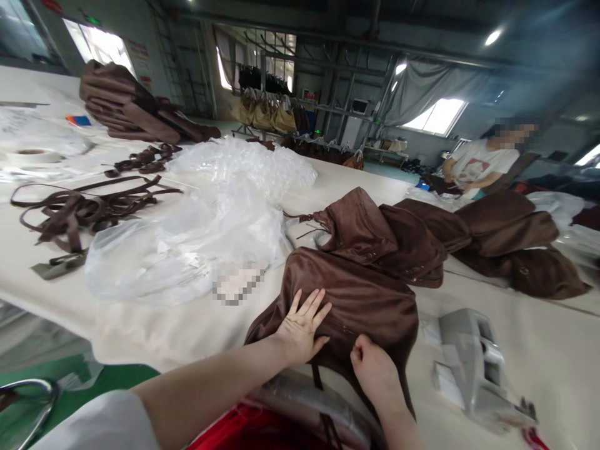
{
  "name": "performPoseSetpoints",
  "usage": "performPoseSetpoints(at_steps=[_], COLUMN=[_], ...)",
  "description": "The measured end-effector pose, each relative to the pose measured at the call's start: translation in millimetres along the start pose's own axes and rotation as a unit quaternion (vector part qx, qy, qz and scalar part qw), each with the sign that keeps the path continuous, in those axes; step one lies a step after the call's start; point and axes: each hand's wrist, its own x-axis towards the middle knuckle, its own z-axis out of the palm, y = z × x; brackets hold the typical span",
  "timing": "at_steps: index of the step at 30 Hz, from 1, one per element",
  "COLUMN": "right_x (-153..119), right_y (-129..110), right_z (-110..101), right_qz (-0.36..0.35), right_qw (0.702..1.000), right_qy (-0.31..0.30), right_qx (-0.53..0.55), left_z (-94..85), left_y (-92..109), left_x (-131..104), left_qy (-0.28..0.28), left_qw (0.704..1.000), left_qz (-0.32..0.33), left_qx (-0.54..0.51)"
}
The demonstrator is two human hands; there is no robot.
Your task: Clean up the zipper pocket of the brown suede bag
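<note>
At the near edge of the cream table [544, 350], 1 brown bag [363, 290] lies under the left hand [300, 328], spread flat. The right hand [376, 372] curls against it, its hold unclear.

Creased brown bag [360, 281] on table [548, 344]

Clerk: Right hand [375, 369], grip?
Checker: Curled at the brown bag [347, 294]; anything pinched, hidden.
Clerk: Cut off?
Checker: White sleeve [103, 425], bottom edge; 1 curved metal tube [55, 394], left edge.
Clerk: Blurred?
Checker: 1 pixelated patch [238, 282], contents unreadable.
</note>
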Motion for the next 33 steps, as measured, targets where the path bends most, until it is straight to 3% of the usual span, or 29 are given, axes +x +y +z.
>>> performPoseSetpoints(at_steps=[4, 8, 11, 14, 17, 21, 23, 25, 27, 29, 30, 33], right_x=[-20, -41, -52, -60, -65, -72, -76, -78, -78, -73, -69, -54], right_y=[18, 65, 102, 123, 133, 141, 136, 122, 99, 72, 58, 19], right_z=[-24, -43, -36, -19, -8, -14, -24, -36, -47, -54, -56, -51], right_qz=[0.002, 0.159, 0.217, 0.233, 0.229, 0.248, 0.259, 0.26, 0.213, 0.093, 0.019, -0.155], right_qw=[0.997, 0.974, 0.961, 0.958, 0.961, 0.96, 0.953, 0.934, 0.912, 0.91, 0.915, 0.925], right_qy=[0.051, 0.158, 0.158, 0.137, 0.132, 0.112, 0.143, 0.233, 0.345, 0.403, 0.404, 0.343], right_qx=[0.063, 0.031, -0.063, -0.097, -0.084, -0.064, -0.071, -0.081, -0.062, -0.012, 0.014, 0.051], left_z=[-4.6, -17.0, -24.2, -20.3, -7.7, 2.4, 0.7, -5.1, -13.4, -21.6, -24.8, -29.8], left_y=[1, 6, 17, 26, 28, 23, 22, 24, 30, 40, 46, 60], left_x=[3, 4, 5, 5, 4, 1, 0, 0, 2, 5, 8, 14], left_qy=[-0.007, -0.005, 0.009, 0.011, 0.019, 0.039, 0.046, 0.061, 0.071, 0.043, 0.01, -0.109], left_qw=[1.0, 0.999, 0.995, 0.988, 0.984, 0.98, 0.974, 0.96, 0.931, 0.876, 0.834, 0.667], left_qz=[0.007, 0.008, -0.011, -0.011, 0.006, 0.011, 0.006, -0.007, -0.028, -0.068, -0.096, -0.183], left_qx=[-0.005, -0.048, -0.1, -0.154, -0.178, -0.193, -0.222, -0.273, -0.357, -0.476, -0.544, -0.714])
